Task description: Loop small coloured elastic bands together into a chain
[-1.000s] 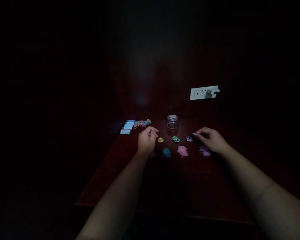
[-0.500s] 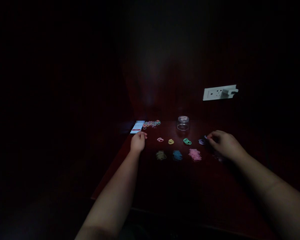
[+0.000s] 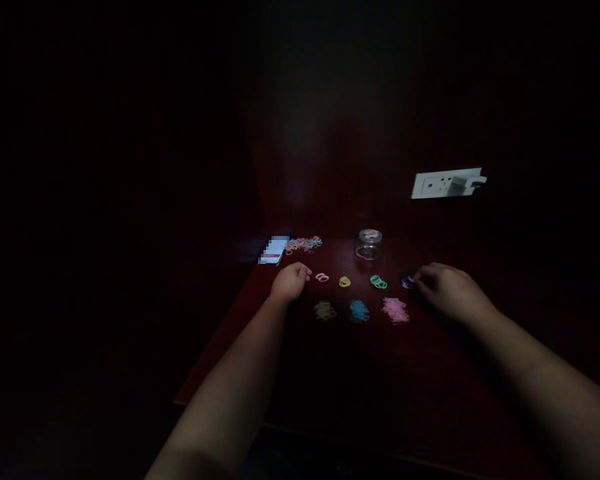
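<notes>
Over the purple elastic bands, my right hand has its thumb and fingers pinched together, apparently on one band; the fingertips are dark and partly hidden. My left hand is above the table with its fingers curled, just left of the pink elastic bands; what it may hold is hidden. Between the hands lie yellow bands and green bands. Nearer me are an olive pile, a blue pile and a light pink pile of thin bands.
A clear lidded jar stands near the wall. At the back left, a mixed heap of coloured bands lies beside a lit phone. A wall socket with a plug is at the right. The dark red table is dimly lit.
My left hand has moved right, closer to the pink bands. My right hand remains at the purple bands, its fingertips now lower against them. The view has shifted slightly.
</notes>
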The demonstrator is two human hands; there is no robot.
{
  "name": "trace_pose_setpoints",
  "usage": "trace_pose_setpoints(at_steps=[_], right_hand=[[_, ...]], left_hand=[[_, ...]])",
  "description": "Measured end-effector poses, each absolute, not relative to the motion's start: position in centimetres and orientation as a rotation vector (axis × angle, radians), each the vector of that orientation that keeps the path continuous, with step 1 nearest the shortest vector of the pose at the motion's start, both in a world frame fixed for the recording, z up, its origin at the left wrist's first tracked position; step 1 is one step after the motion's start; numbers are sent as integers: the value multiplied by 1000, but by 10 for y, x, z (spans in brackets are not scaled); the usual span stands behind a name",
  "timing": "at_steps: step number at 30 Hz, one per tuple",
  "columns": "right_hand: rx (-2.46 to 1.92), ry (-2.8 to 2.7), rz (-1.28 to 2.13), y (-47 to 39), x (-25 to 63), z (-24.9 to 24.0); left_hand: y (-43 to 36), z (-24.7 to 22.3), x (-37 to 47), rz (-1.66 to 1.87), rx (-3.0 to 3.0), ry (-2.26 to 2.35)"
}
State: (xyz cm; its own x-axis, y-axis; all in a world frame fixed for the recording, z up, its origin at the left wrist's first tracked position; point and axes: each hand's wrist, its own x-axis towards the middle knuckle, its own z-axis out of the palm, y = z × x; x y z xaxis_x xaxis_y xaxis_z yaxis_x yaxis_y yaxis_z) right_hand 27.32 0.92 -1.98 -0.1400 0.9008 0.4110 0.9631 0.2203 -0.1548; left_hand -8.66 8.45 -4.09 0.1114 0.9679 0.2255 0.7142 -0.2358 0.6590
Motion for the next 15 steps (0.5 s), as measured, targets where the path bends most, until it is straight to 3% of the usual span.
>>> trace_pose_setpoints(at_steps=[15], right_hand=[[-1759,-2099,-222,9,269,-20]], left_hand=[[84,-39,-84,864,2006,1665]])
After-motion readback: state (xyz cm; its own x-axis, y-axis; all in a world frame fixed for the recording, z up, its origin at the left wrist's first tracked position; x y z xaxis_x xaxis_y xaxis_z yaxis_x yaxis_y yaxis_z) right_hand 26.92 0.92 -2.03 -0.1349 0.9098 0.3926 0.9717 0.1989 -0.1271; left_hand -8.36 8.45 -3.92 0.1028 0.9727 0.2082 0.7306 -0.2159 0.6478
